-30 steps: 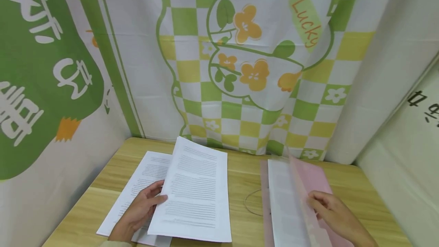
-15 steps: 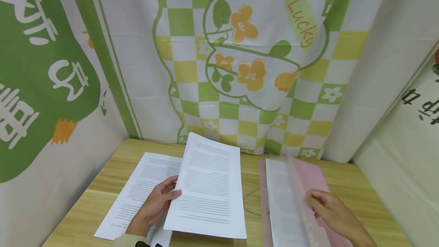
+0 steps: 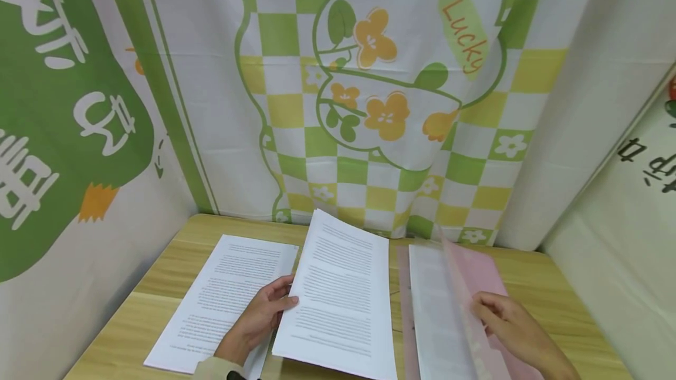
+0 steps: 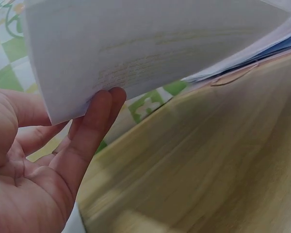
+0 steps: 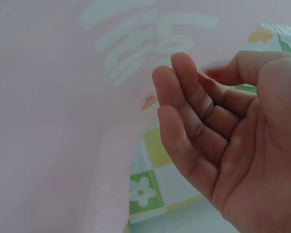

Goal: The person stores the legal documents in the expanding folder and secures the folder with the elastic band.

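Observation:
My left hand [image 3: 262, 316] pinches the left edge of a stack of printed paper [image 3: 338, 292], thumb on top and fingers beneath. The stack is raised and tilted above the table, as its shadowed underside [image 4: 136, 53] in the left wrist view shows. At the right, my right hand [image 3: 509, 324] holds the edge of a pink folder's cover [image 3: 483, 268], lifted upright. Inside the folder lie pale sheets [image 3: 438, 298] behind clear plastic. In the right wrist view the cover's pale pink surface [image 5: 53, 121] spreads past my curled fingers [image 5: 172, 128].
Another stack of printed paper [image 3: 232, 286] lies flat on the wooden table [image 3: 153, 274] at the left. A thin loop of cord [image 4: 235, 77] sticks out from the folder's left side. A printed curtain [image 3: 380, 192] hangs along the table's back edge.
The raised paper stack has moved right with my left hand, toward the folder, uncovering more of the stack on the table. My right hand and the folder cover have stayed nearly still.

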`<state>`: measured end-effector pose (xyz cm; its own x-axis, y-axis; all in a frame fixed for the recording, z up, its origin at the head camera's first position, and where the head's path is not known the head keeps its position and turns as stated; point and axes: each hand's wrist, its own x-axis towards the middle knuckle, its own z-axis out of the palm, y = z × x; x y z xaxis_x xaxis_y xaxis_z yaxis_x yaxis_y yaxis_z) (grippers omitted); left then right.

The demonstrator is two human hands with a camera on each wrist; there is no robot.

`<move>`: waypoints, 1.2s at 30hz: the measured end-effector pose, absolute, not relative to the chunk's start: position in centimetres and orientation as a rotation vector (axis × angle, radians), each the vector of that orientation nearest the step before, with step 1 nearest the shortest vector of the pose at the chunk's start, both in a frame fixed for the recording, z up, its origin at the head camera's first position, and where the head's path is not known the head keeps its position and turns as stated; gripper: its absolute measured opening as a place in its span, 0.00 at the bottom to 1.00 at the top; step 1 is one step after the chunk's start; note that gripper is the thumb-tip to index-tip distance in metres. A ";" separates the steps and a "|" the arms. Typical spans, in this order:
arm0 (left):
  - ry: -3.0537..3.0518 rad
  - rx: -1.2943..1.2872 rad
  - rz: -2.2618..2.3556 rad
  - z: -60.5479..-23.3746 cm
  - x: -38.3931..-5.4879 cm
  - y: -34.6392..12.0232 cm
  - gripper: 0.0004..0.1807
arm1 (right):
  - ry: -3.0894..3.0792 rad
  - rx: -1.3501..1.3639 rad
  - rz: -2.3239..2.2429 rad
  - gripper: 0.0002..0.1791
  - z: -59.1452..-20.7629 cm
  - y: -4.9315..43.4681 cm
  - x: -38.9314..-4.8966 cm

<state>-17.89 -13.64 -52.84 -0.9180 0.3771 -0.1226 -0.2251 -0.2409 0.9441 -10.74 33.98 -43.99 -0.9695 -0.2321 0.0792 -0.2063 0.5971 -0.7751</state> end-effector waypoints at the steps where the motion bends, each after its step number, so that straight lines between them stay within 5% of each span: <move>1: 1.638 0.185 2.205 -52.9 -17.9 -13.4 0.34 | 2.782 -0.378 -1.342 0.13 -44.0 34.0 -10.7; 36: 1.589 0.285 2.191 -53.9 -18.8 -9.2 0.32 | 2.802 -0.377 -1.374 0.14 -43.9 33.9 -10.3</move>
<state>-18.77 -9.24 -53.86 -0.8919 0.4456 -0.0770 -0.2117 -0.2610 0.9418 -10.29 33.89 -43.90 -0.9712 -0.2130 0.1065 -0.2147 0.5891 -0.7790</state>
